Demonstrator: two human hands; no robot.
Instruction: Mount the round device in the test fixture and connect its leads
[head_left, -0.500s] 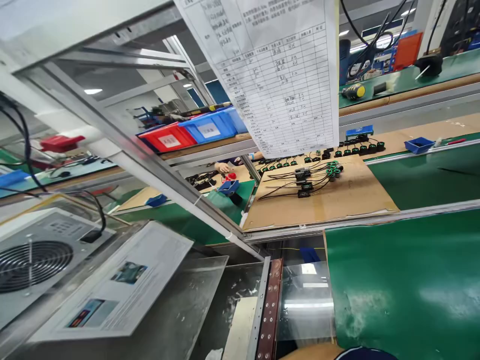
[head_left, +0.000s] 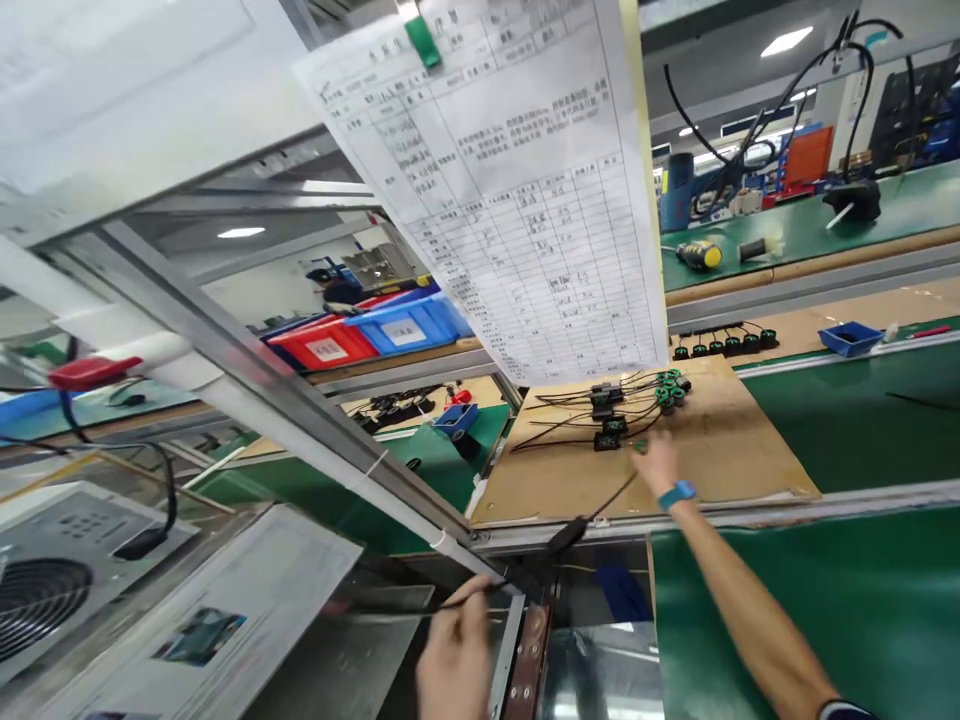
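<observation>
Across the green desk (head_left: 825, 600) a brown cardboard sheet (head_left: 720, 450) lies flat, a bare patch that seems meant to keep small parts off the green surface and within arm's reach. One large printed sheet (head_left: 525, 200) hangs above it from a green clip, tilted toward the worker, likely so it can be read while working. Behind, on a raised shelf, stand two storage bins side by side, one red bin (head_left: 322, 345) and one blue bin (head_left: 409, 325), their open fronts facing the work side for easy picking. One smaller blue tray (head_left: 851, 338) sits far right.

On the cardboard lies a loose bunch of black wires (head_left: 577, 420) with about three small black modules and a cluster of green-topped round parts (head_left: 669, 388), too tightly packed to count exactly. Beyond them, five like parts (head_left: 724, 345) stand in one row.

Both hands are in view. The right hand (head_left: 654, 462), a blue watch (head_left: 677, 494) at the wrist, reaches out over the cardboard with fingers curled down just beside the nearest module; whether it grips anything cannot be told. The left hand (head_left: 454, 655), low and near the body, pinches one thin black wire (head_left: 525, 570) that runs taut up toward the right hand, a thick black plug-like sleeve midway along it.
</observation>
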